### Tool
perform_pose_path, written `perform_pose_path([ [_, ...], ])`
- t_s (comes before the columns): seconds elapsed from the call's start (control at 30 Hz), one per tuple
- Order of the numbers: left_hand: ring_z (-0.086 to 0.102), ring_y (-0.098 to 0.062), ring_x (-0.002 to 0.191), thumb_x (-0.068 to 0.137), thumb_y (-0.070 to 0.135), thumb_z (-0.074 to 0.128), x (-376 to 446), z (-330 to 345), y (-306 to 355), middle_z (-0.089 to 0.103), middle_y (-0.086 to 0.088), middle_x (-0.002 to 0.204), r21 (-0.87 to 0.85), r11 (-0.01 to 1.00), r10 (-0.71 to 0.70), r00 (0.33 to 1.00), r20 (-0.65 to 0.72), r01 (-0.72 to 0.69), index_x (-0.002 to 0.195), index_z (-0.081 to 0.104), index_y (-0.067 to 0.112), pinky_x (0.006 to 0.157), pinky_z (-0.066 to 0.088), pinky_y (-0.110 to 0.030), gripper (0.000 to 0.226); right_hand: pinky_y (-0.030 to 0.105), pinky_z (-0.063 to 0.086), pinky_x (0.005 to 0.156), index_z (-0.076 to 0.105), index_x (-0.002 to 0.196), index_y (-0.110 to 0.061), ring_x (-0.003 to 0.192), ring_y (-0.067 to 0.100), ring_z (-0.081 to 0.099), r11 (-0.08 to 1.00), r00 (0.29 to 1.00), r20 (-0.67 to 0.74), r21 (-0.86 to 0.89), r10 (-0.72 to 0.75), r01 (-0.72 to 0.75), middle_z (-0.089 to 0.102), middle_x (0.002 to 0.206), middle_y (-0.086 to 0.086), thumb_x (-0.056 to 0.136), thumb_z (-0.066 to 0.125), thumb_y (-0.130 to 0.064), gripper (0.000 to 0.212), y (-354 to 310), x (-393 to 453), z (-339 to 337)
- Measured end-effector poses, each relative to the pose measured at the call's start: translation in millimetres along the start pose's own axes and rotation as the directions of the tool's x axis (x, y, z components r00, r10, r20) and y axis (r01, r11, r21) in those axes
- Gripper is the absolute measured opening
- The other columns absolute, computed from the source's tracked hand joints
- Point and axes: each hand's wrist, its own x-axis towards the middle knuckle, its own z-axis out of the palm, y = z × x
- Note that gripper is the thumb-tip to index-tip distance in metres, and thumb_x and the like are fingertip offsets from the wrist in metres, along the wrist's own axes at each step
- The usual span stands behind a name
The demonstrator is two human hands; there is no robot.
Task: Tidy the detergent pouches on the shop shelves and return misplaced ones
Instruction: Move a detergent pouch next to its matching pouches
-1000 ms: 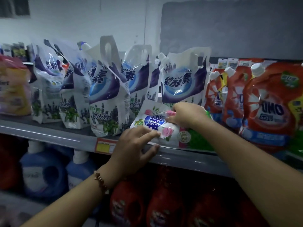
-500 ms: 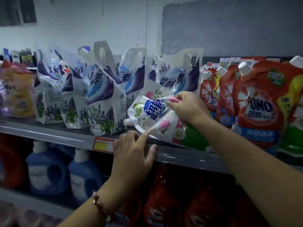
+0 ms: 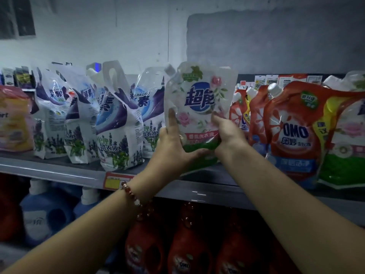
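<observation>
While both hands grip it, the white rose-printed pouch (image 3: 199, 107) stands upright over the front of the shelf (image 3: 59, 171), between the purple-and-white pouches (image 3: 116, 123) on the left and the red pouches (image 3: 286, 125) on the right. The left hand (image 3: 173, 149) clasps its lower left edge — index finger stretched up the side — and the right hand (image 3: 227, 133) curls round its lower right edge. Red bottles (image 3: 189, 244) and blue bottles (image 3: 39, 214) stand on the level below.
</observation>
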Motion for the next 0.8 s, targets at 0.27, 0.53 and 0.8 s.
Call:
perform_pose_path([
  [0.27, 0.049, -0.021, 0.123, 0.064, 0.066, 0.074, 14.1, -32.3, -37.8, 0.039, -0.008, 0.145, 0.171, 0.984, 0.015, 0.98, 0.197, -0.049, 0.157, 0.001, 0.036, 0.103, 0.049, -0.043, 0.123, 0.029, 0.057, 0.061, 0.063, 0.105, -0.012, 0.081, 0.02, 0.067, 0.986, 0.989, 0.007, -0.083, 0.145, -0.144, 0.068, 0.096, 0.009, 0.099, 0.054, -0.034, 0.025, 23.7, -7.6, -24.6],
  [0.53, 0.049, -0.021, 0.122, 0.073, 0.06, 0.07, 16.3, -31.9, -43.5, 0.042, -0.007, 0.143, 0.353, 0.925, 0.073, 0.979, 0.192, -0.138, 0.158, -0.003, 0.036, 0.1, 0.048, -0.039, 0.114, 0.028, 0.051, 0.053, 0.061, 0.109, -0.008, 0.067, 0.021, 0.062, 0.756, 0.986, 0.158, -0.651, 0.049, 0.066, 0.066, 0.079, 0.011, 0.092, 0.046, 0.007, 0.028, 26.8, -3.7, -34.4],
  [0.8, 0.049, -0.018, 0.12, 0.079, 0.062, 0.067, 1.0, -30.2, -38.1, 0.037, -0.006, 0.144, 0.425, 0.897, 0.074, 0.989, 0.126, -0.121, 0.158, 0.004, 0.034, 0.099, 0.051, -0.04, 0.105, 0.037, 0.057, 0.08, 0.065, 0.109, -0.021, 0.089, 0.022, 0.064, 0.217, 0.956, 0.278, -0.931, -0.093, 0.292, 0.069, 0.102, 0.002, 0.085, 0.056, -0.011, 0.027, 26.5, -20.3, -30.5],
])
